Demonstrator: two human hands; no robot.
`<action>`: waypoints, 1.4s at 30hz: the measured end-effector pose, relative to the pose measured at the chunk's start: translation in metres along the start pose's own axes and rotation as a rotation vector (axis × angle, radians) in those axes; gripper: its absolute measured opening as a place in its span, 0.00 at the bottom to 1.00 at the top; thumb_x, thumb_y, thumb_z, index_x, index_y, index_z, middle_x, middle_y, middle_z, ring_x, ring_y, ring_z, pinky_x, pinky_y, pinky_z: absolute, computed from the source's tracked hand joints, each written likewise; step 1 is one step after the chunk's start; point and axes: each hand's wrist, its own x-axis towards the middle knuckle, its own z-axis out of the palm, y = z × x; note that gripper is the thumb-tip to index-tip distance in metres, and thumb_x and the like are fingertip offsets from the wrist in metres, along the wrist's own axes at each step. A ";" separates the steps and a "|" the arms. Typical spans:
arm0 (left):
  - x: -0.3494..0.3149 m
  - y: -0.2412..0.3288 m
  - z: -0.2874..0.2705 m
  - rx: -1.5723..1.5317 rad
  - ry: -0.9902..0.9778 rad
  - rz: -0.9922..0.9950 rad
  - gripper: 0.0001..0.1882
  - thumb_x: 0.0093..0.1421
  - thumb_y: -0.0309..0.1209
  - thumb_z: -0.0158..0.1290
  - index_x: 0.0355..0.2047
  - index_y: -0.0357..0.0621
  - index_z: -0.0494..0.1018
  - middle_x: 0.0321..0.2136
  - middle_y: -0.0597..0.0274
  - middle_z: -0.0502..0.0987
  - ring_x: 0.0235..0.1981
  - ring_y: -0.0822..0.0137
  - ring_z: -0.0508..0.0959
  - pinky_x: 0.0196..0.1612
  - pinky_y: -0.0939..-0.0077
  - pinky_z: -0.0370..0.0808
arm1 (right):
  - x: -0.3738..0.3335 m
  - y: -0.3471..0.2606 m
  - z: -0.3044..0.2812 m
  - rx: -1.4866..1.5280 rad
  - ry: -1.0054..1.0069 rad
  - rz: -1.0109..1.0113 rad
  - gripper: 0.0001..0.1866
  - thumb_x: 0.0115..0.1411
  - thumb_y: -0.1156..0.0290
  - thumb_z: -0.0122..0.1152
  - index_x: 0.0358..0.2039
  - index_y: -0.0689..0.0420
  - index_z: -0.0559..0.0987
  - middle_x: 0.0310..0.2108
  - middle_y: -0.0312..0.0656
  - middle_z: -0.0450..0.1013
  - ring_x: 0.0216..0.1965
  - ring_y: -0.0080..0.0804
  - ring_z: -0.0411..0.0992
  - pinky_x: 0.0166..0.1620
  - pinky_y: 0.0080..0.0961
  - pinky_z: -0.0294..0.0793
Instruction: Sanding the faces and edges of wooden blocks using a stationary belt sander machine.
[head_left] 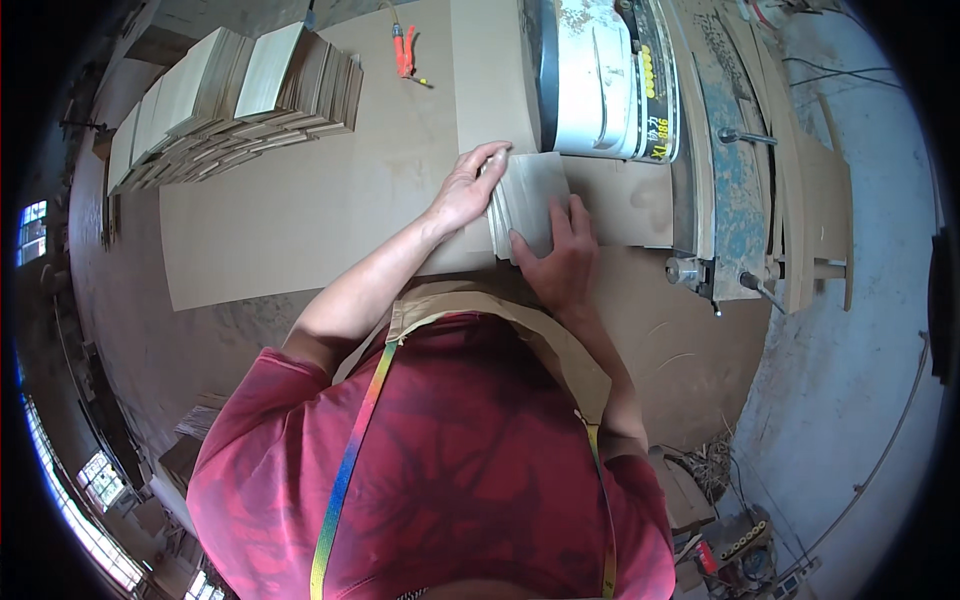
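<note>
A small stack of thin pale wooden boards (532, 200) stands at the table's near edge, its layered edges showing on the left. My left hand (468, 192) grips the stack's left side, fingers bent over its far left corner. My right hand (563, 250) holds the near right side, with the thumb at the near edge and the fingers along the right edge. Part of each palm is hidden. Just beyond the stack is a white tub-shaped container (592, 85) with a dark printed band.
Rows of stacked thin wooden panels (290, 85) stand at the far left on flat brown sheets (300, 220). A red air blow gun (404, 52) lies near the back. On the right is a worn blue metal machine bed (738, 190) with clamps and long boards beside a pale wall.
</note>
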 end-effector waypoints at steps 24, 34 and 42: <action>-0.013 -0.025 -0.029 -0.125 -0.113 -0.035 0.29 0.65 0.29 0.72 0.66 0.52 0.78 0.61 0.60 0.68 0.47 0.69 0.75 0.50 0.75 0.79 | 0.045 0.145 0.002 -0.350 0.371 -0.030 0.17 0.66 0.75 0.67 0.55 0.63 0.83 0.53 0.52 0.79 0.57 0.54 0.76 0.60 0.47 0.77; 0.006 -0.035 -0.001 0.112 0.024 0.156 0.26 0.72 0.40 0.65 0.67 0.52 0.76 0.61 0.56 0.68 0.49 0.64 0.77 0.56 0.72 0.78 | 0.002 -0.002 -0.001 -0.077 -0.031 -0.041 0.34 0.57 0.60 0.78 0.60 0.64 0.80 0.62 0.63 0.71 0.55 0.63 0.74 0.57 0.51 0.80; -0.004 0.001 -0.009 -0.212 -0.054 -0.039 0.26 0.78 0.49 0.54 0.69 0.52 0.75 0.64 0.56 0.68 0.47 0.67 0.77 0.51 0.78 0.79 | -0.005 0.011 0.009 0.076 0.025 -0.113 0.36 0.54 0.59 0.80 0.61 0.63 0.81 0.66 0.65 0.69 0.60 0.66 0.74 0.59 0.52 0.80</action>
